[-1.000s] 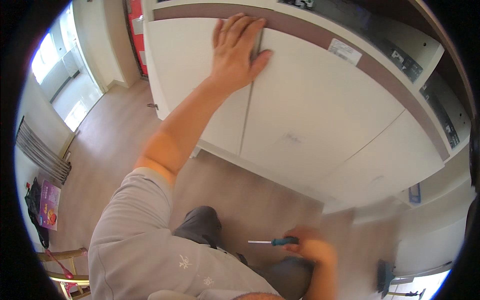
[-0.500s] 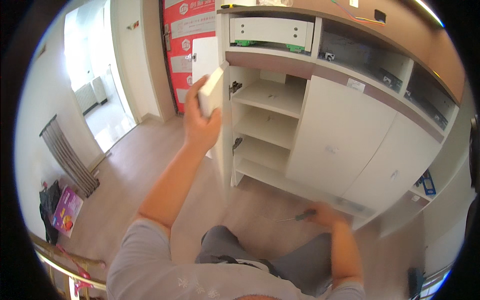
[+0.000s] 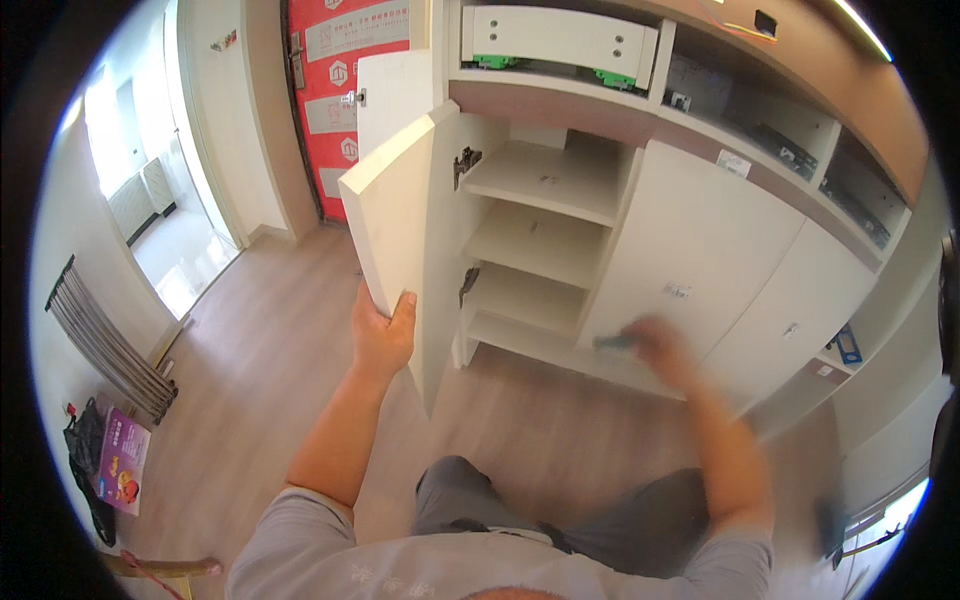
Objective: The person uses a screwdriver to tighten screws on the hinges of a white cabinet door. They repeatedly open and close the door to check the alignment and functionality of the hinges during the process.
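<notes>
My left hand (image 3: 383, 335) is closed round the free edge of a white cabinet door (image 3: 402, 225), which stands swung open. Two dark metal hinges, an upper one (image 3: 466, 166) and a lower one (image 3: 468, 285), join it to the cabinet side. My right hand (image 3: 660, 352), smeared by motion, grips a screwdriver (image 3: 614, 343) by its dark green handle, low in front of the closed doors. The shaft is hard to see now. Behind the open door are several white shelves (image 3: 540, 185).
Two closed white doors (image 3: 725, 260) are to the right. A white drawer (image 3: 560, 42) with green clips sits above, beside open drawer bays (image 3: 735, 105). Another small white door (image 3: 393, 100) stands out near the red door (image 3: 340, 75). A folded grey rack (image 3: 115, 340) leans at the left wall.
My left hand has slid from the door's upper corner down its edge, and the door shows more of its face. My right hand has risen with the screwdriver toward the cabinet.
</notes>
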